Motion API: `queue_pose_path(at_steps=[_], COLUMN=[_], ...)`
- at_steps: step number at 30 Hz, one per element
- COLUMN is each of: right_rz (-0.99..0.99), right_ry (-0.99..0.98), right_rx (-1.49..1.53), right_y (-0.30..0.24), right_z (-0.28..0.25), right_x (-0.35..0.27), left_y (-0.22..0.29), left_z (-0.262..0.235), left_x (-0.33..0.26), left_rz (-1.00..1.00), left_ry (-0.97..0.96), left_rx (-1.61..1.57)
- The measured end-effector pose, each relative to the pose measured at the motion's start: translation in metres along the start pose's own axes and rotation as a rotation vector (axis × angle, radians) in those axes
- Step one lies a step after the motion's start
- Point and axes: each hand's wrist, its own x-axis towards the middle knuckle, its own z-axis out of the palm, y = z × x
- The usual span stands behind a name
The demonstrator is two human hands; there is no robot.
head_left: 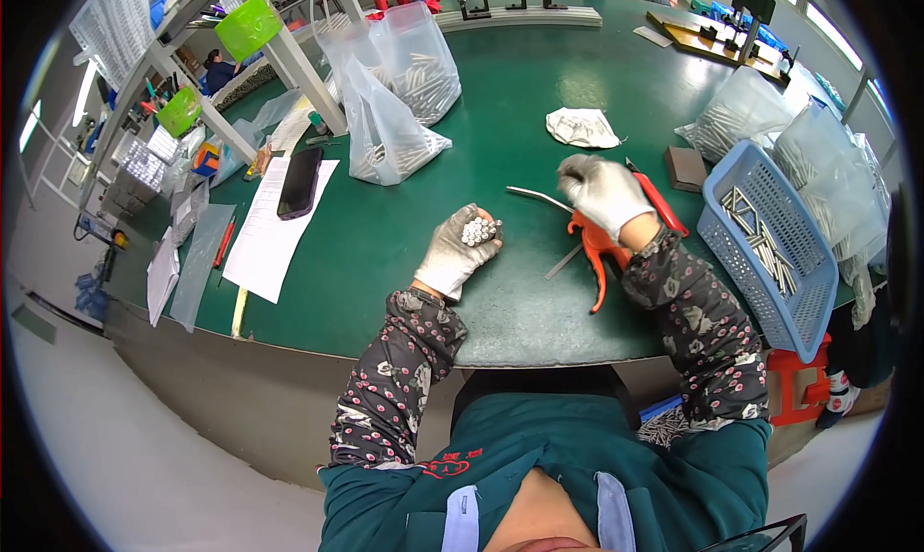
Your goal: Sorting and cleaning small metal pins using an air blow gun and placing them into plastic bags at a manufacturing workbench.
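My left hand (454, 254), in a pale work glove, is closed around a bundle of metal pins (479, 231) whose round ends face up. My right hand (604, 194), gloved too, is curled with its fingertips bent under; whatever they may hold is hidden. Beneath its wrist is an orange air blow gun (596, 252), its thin bent nozzle reaching left across the green table (481, 331). Just right of this hand are red-handled pliers (658, 202). A thin flat metal strip (564, 262) lies left of the gun's handle.
At the right stands a blue basket (816, 307) with metal pins, beside filled plastic bags (739, 119) and a brown block (685, 169). A crumpled white cloth (583, 128) lies farther back. More bags (385, 133), a phone (300, 182) and papers (258, 234) occupy the left.
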Motion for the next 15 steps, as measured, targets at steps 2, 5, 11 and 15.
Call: queue_pose_path(at_steps=[2, 5, 11, 15], right_rz=[0.117, 0.214, 0.400, 0.483], right_ry=[0.026, 0.071, 0.007, -0.131], right_rx=[-0.137, -0.264, -0.369, -0.566], right_y=[0.004, 0.036, 0.051, 0.050], right_z=[-0.021, -0.032, -0.049, -0.051], right_x=[0.001, 0.009, 0.011, 0.010], left_y=[-0.002, -0.003, -0.007, 0.000], left_z=[-0.002, -0.001, -0.005, -0.002], left_x=[0.000, 0.000, -0.004, -0.005], left_rz=[-0.006, 0.029, 0.040, 0.027], left_ry=[-0.004, 0.011, 0.027, 0.020], left_rx=[0.010, 0.008, 0.024, -0.011])
